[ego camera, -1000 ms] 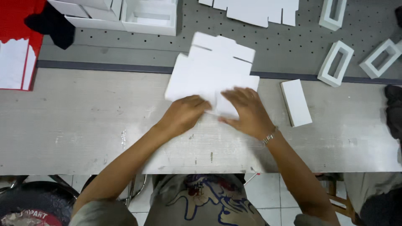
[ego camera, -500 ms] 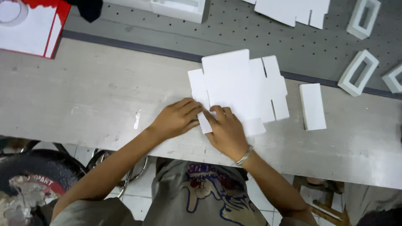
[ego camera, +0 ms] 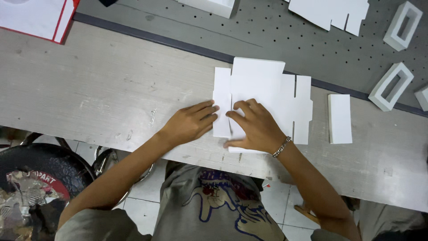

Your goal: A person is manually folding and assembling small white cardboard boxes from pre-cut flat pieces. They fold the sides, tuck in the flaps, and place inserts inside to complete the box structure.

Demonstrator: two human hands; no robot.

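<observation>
Cardboard (ego camera: 267, 96), a flat white die-cut sheet with flaps, lies on the pale wooden bench (ego camera: 89, 89) near its front edge; my left hand (ego camera: 189, 125) rests palm down, fingers stretched out and close together, tips pressing the sheet's left flap; my right hand (ego camera: 254, 127), bracelet (ego camera: 281, 146) at the wrist, lies flat on the sheet's lower middle, fingers slightly spread; a small white slab (ego camera: 340, 118) sits just right of the sheet, apart from it.

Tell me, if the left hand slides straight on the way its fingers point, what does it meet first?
The left hand points right, its fingertips already on the flat white cardboard blank. Just beyond them lie the fingers of the right hand, so it would probably meet those first.
</observation>
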